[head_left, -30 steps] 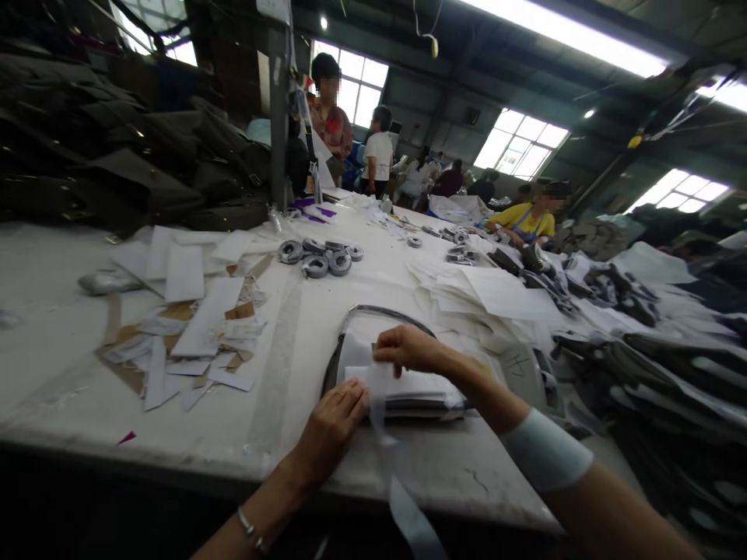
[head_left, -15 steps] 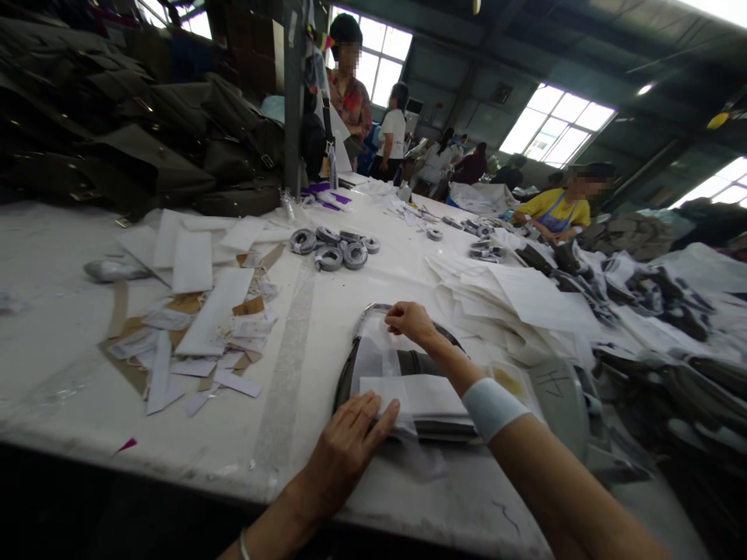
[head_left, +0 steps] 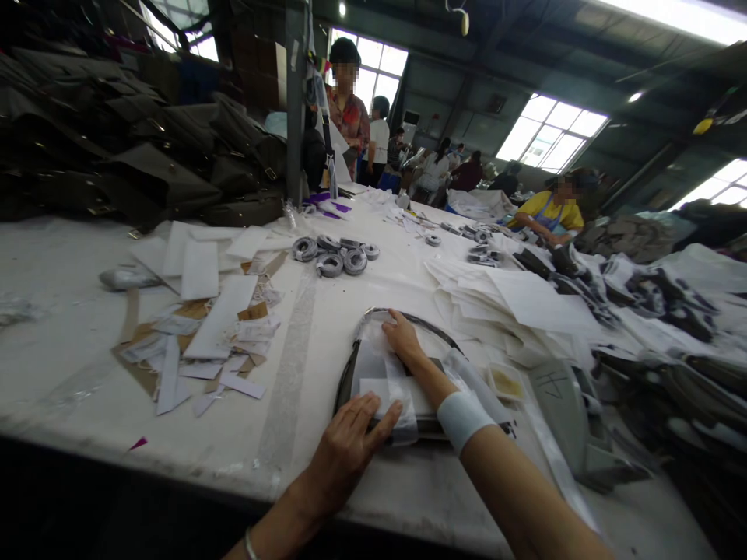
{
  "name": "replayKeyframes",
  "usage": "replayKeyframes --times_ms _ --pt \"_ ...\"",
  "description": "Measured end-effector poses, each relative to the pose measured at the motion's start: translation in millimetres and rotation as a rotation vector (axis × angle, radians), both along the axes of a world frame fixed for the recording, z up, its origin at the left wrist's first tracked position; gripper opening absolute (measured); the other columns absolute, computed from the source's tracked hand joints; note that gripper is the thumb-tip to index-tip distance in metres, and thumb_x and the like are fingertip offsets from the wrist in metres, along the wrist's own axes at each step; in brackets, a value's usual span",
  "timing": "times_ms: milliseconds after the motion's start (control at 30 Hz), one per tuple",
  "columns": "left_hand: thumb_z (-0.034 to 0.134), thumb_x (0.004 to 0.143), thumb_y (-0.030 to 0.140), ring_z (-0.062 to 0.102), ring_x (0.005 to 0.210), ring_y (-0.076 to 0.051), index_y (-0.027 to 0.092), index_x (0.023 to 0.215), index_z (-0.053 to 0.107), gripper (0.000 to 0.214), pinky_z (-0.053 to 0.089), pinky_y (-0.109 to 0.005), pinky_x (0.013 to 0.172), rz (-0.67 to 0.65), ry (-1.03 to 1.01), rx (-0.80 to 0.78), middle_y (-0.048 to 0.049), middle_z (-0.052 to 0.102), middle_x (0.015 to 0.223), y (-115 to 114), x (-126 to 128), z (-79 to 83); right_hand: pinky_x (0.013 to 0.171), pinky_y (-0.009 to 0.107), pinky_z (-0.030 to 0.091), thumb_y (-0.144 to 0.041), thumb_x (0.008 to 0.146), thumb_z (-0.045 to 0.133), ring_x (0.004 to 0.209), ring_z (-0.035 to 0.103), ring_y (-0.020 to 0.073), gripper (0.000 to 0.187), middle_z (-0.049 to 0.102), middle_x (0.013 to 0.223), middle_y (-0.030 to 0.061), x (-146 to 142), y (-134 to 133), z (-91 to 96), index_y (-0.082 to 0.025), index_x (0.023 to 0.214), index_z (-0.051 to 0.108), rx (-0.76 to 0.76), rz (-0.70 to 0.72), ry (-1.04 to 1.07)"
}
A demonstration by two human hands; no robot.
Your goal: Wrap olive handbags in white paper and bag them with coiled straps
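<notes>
A dark handbag (head_left: 345, 379) with a curved handle (head_left: 435, 322) lies on the table in front of me. Translucent wrapping film (head_left: 371, 350) covers part of its front, and a white sheet (head_left: 373, 385) lies across its lower part. My left hand (head_left: 359, 428) rests on the bag's lower left edge, fingers stretched over the white sheet and film. Just below the top of the handle, my right hand (head_left: 402, 336) lies on the film with its index finger extended. My right forearm, with a pale cuff, hides much of the bag's right side.
Paper tags and white cards (head_left: 215, 342) lie scattered to the left. Coiled grey straps (head_left: 331, 264) sit beyond the bag. White sheets (head_left: 525, 299), a small tray (head_left: 505, 383) and a grey-green device (head_left: 563, 412) are to the right. Dark bags (head_left: 175, 163) are heaped at back left. Co-workers stand behind.
My right hand has come down from a raised pinch onto the film near the handle, its forearm shifting left. The film now lies over the white sheet. My left hand stays put.
</notes>
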State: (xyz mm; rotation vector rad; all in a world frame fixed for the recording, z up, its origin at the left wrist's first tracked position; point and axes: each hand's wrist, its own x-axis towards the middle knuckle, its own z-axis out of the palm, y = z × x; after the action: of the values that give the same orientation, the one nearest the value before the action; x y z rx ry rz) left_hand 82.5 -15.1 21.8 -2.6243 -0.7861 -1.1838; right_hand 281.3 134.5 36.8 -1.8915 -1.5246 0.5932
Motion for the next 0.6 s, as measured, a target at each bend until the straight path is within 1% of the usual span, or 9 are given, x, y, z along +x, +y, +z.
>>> replayKeyframes --times_ms 100,200,300,367,433,467,500,533,600 --pt "0.032 0.099 0.01 0.063 0.114 -0.02 0.018 0.138 0.05 0.044 0.056 -0.037 0.097 0.011 0.03 0.004 -0.0114 0.066 0.114 -1 0 2.9 0.114 0.037 0.032 -0.013 0.08 0.055 0.136 0.043 0.0255 0.064 0.043 0.151 0.0124 -19 -12 8.0 -0.016 0.143 0.046 -0.008 0.108 -0.139" --pt "0.034 0.099 0.01 0.063 0.113 -0.021 0.018 0.131 0.056 0.04 0.057 -0.037 0.095 0.025 0.011 0.024 -0.0114 0.066 0.112 -2 2 2.1 0.109 0.04 0.039 -0.013 0.077 0.063 0.13 0.051 0.0286 0.068 0.04 0.153 0.0092 -30 -20 27.0 -0.024 0.142 0.048 -0.004 0.212 -0.244" --pt "0.036 0.097 0.008 0.064 0.11 -0.022 0.019 0.126 0.058 0.038 0.058 -0.038 0.092 0.039 -0.045 0.02 -0.011 0.066 0.11 -1 4 -0.6 0.105 0.045 0.041 -0.014 0.077 0.065 0.125 0.054 0.032 0.063 0.037 0.154 0.013 -25 -28 63.8 -0.022 0.138 0.051 0.055 0.207 -0.313" --pt "0.037 0.095 0.005 0.064 0.109 -0.022 0.018 0.125 0.058 0.04 0.058 -0.038 0.091 0.044 -0.088 -0.015 -0.0109 0.066 0.11 1 5 -1.8 0.104 0.042 0.042 -0.019 0.084 0.058 0.123 0.055 0.0287 0.049 0.044 0.149 0.0137 -17 -45 94.9 -0.019 0.133 0.055 0.13 0.178 -0.337" --pt "0.038 0.091 0.001 0.064 0.109 -0.022 0.018 0.125 0.057 0.043 0.058 -0.037 0.091 0.04 -0.14 -0.076 -0.0102 0.066 0.11 3 3 -1.5 0.096 0.036 0.048 -0.027 0.092 0.049 0.108 0.063 0.0228 0.032 0.06 0.13 0.0113 -8 -79 122.4 -0.02 0.12 0.062 0.226 0.147 -0.316" --pt "0.039 0.088 -0.001 0.064 0.108 -0.021 0.018 0.126 0.056 0.046 0.058 -0.036 0.092 0.038 -0.17 -0.112 -0.0097 0.066 0.11 4 2 -0.7 0.087 0.035 0.051 -0.033 0.093 0.049 0.094 0.066 0.0219 0.025 0.068 0.109 0.009 -3 -103 131.7 -0.021 0.106 0.067 0.307 0.128 -0.238" --pt "0.039 0.084 -0.003 0.064 0.108 -0.02 0.019 0.126 0.056 0.05 0.058 -0.034 0.092 0.034 -0.201 -0.15 -0.0091 0.066 0.111 6 -1 0.6 0.081 0.035 0.053 -0.039 0.092 0.051 0.082 0.066 0.0221 0.023 0.069 0.089 0.0063 2 -130 136.5 -0.024 0.09 0.068 0.355 0.111 -0.166" --pt "0.039 0.079 -0.005 0.064 0.108 -0.02 0.019 0.126 0.055 0.055 0.057 -0.033 0.093 0.025 -0.235 -0.187 -0.0085 0.065 0.112 8 -3 2.4 0.074 0.037 0.053 -0.044 0.09 0.054 0.072 0.065 0.023 0.025 0.066 0.075 0.0048 8 -158 136.2 -0.027 0.076 0.066 0.384 0.089 -0.124" --pt "0.039 0.07 -0.006 0.063 0.11 -0.018 0.02 0.128 0.054 0.065 0.056 -0.031 0.095 0.001 -0.305 -0.271 -0.0073 0.065 0.115 13 -10 6.7 0.063 0.041 0.052 -0.05 0.084 0.057 0.062 0.061 0.0268 0.03 0.061 0.063 0.0053 22 -210 120.1 -0.032 0.061 0.062 0.388 0.072 -0.055"
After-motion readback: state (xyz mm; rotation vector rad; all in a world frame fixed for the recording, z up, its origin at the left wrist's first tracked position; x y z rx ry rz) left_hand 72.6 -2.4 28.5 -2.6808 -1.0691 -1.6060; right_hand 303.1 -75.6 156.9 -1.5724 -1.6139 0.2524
